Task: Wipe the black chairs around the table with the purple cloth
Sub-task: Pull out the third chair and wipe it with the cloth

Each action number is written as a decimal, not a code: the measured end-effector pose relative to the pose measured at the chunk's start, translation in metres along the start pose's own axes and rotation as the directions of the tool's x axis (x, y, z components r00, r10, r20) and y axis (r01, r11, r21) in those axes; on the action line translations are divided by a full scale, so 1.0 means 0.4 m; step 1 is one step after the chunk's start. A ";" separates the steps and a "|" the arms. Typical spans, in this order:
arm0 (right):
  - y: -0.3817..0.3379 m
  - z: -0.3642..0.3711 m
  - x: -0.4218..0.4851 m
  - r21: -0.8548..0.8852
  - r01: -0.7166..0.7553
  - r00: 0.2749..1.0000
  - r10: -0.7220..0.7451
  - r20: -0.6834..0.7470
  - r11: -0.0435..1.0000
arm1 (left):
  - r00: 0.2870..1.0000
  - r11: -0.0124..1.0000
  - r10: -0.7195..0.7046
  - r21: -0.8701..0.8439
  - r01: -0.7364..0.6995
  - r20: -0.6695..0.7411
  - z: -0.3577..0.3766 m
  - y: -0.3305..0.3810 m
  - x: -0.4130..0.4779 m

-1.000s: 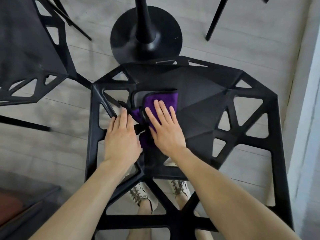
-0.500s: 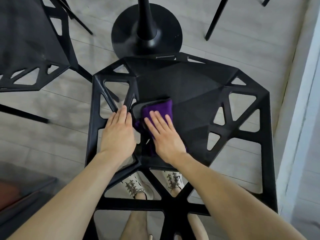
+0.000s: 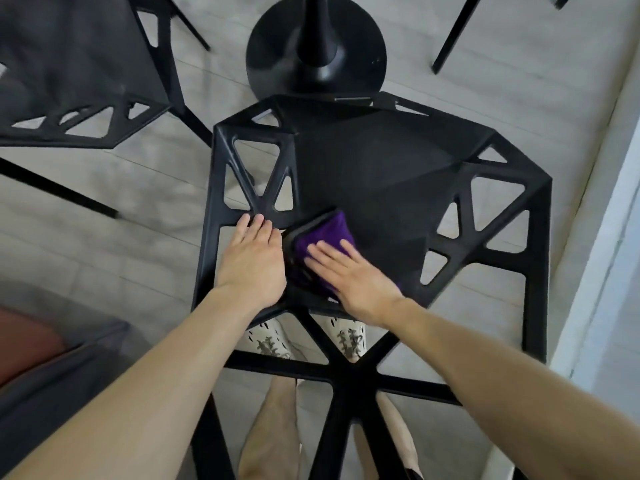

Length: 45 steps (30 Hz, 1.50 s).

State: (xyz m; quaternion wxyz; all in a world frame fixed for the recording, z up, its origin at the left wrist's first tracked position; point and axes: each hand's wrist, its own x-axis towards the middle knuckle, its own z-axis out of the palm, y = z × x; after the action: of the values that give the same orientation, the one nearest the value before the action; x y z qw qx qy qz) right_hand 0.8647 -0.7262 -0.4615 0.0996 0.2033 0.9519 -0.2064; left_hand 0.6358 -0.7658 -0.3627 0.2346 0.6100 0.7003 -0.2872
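Observation:
A black chair (image 3: 374,174) with triangular cut-outs stands right below me, its seat facing up. The purple cloth (image 3: 332,230), folded and edged in black, lies on the near left part of the seat. My right hand (image 3: 349,275) presses flat on the cloth with straight fingers pointing up and left. My left hand (image 3: 252,261) rests flat on the chair's left frame bar, just left of the cloth. A second black chair (image 3: 79,74) stands at the upper left.
The table's round black base (image 3: 360,50) and post sit on the pale wood floor just beyond the chair. Another chair's thin legs (image 3: 453,32) show at the top right. A white wall runs down the right. My shoes (image 3: 266,341) show through the chair's back.
My right hand has drawn the cloth nearer to me and a little rightward across the seat. My left hand stays on the frame bar. The view has shifted slightly.

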 end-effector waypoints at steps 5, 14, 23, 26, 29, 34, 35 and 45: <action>0.102 -0.031 -0.034 0.035 0.277 0.927 -0.276 0.255 0.960 | 0.997 0.994 0.001 -0.107 0.007 0.075 -0.011 -0.001 -0.030; -0.030 -0.007 -0.019 0.093 0.173 0.951 -0.191 0.244 0.981 | 0.980 0.954 0.008 -0.295 0.052 0.197 0.013 0.012 -0.072; 0.185 -0.083 -0.233 0.079 0.106 0.854 -0.131 0.503 0.991 | 0.941 0.949 0.035 -0.308 0.074 0.335 0.039 0.043 -0.101; 0.089 -0.051 -0.165 0.135 0.130 0.865 -0.179 0.468 0.982 | 0.942 0.949 0.048 -0.310 0.062 0.333 0.036 0.072 -0.100; 0.029 -0.028 -0.121 0.178 0.159 0.874 -0.222 0.433 0.971 | 0.939 0.956 0.052 -0.290 0.052 0.339 0.037 0.104 -0.099; 0.179 -0.075 -0.261 0.184 0.056 0.875 -0.137 0.464 0.981 | 0.941 0.958 0.069 -0.286 0.031 0.332 0.036 0.120 -0.099; 0.202 -0.093 -0.274 0.174 0.028 0.874 -0.109 0.474 0.984 | 0.940 0.958 0.062 -0.285 0.038 0.334 0.030 0.118 -0.103; 0.033 -0.069 -0.107 0.491 -0.282 0.956 0.196 0.220 0.824 | 0.916 0.985 0.007 -0.158 0.062 0.402 -0.012 0.040 -0.165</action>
State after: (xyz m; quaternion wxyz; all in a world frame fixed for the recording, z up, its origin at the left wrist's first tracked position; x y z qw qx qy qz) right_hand 0.9058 -0.7177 -0.4297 0.1425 0.3232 0.8169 -0.4559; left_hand 0.6613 -0.8085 -0.3162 0.4193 0.5065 0.6675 -0.3493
